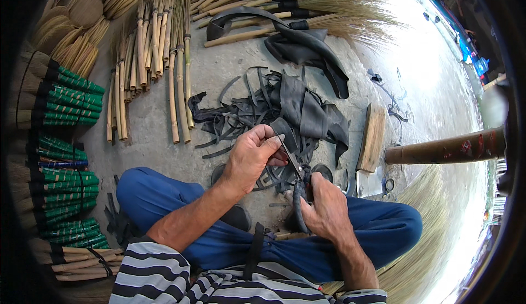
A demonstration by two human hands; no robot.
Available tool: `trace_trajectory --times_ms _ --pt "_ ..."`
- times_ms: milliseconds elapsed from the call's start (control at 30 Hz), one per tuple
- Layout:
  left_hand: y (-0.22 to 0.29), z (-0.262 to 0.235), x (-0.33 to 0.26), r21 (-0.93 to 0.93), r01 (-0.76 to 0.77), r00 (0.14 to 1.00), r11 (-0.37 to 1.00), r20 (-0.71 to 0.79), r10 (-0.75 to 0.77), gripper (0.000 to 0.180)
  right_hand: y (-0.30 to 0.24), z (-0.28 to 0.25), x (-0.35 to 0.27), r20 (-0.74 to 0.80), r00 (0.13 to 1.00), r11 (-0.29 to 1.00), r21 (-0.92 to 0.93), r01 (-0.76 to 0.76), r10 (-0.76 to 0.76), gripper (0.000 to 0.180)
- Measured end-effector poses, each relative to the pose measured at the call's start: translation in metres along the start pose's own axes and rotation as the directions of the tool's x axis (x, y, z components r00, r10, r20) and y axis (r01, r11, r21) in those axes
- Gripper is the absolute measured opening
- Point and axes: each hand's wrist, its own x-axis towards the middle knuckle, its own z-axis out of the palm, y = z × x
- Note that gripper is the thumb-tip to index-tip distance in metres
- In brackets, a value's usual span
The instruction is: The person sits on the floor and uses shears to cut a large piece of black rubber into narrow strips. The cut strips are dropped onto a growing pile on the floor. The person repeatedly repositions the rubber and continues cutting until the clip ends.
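Observation:
My left hand (249, 156) is closed, pinching a black rubber strip (283, 131) between thumb and fingers. My right hand (327, 208) grips scissors (295, 163) by their dark, thick handles, the blades pointing up and left to the strip at my left fingertips. Whether the blades are apart cannot be made out. Just beyond both hands lies a tangled heap of black rubber strips (235, 112), with wide rubber sheets (300, 102) on its right side.
Bamboo-handled brooms (179, 93) lie beyond to the left, more brooms (246, 36) across the back. Green-wrapped bundles (71, 186) line the left side. A large rubber piece (307, 52) lies behind the heap. On the right are a wooden block (372, 138) and a brown pole (438, 149).

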Motion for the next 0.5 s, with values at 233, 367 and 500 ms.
trace_trajectory --times_ms 233,367,500 --pt "0.0029 -0.0026 -0.0009 -0.045 0.013 0.999 0.999 0.035 -0.011 0.007 0.0022 0.0010 -0.0011 0.031 0.999 0.999 -0.031 -0.028 0.029 0.046" --pt "0.0011 -0.0032 -0.0016 -0.035 0.018 0.999 0.999 0.032 -0.017 0.007 0.0039 0.0043 -0.0020 -0.039 0.999 1.000 0.011 0.025 -0.025 0.056" --pt "-0.0004 0.0003 -0.0042 0.010 -0.005 0.999 1.000 0.041 0.005 0.007 0.0077 0.0060 -0.0028 -0.034 0.999 1.000 0.006 0.022 -0.022 0.057"
